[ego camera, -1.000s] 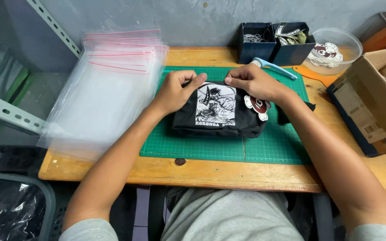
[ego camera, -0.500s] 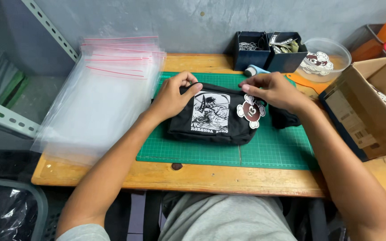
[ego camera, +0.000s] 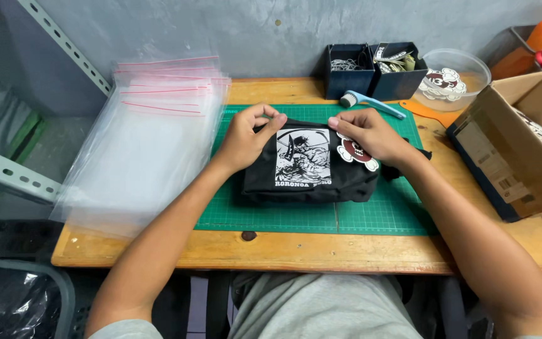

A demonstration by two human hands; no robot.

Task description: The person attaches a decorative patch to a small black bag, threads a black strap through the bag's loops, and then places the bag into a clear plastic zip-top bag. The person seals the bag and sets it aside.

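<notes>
**A:** Head cam status?

**B:** Both my hands are on the black pouch. It lies flat on the green cutting mat, mid-table, nearer the back edge than the front. White printed panel faces up.

**A:** Grip?

**B:** My left hand pinches the pouch's top edge at its left corner, thumb and fingers closed on the fabric. My right hand does the same at the top edge on the right side, fingers curled narrow on the cloth. A round red-and-white charm sits just under that hand, touching the pouch.

**A:** Bagged yet?

**B:** No. Pouch is out in the open on the mat. The stack of clear zip bags lies over the table's left edge, untouched, none pulled from the stack that I can see.

**A:** So progress?

**B:** My read: pouch is laid out and squared, charm looks to be on it. I can't tell whether the top is zipped, my fingers cover it. Going into a bag is not yet done.

**A:** Anything else around?

**B:** Two dark bins at the back edge with small parts inside. Blue-handled brush just in front of them. Clear bowl of round charms to the right of the bins. Cardboard box at the right edge, open.
</notes>
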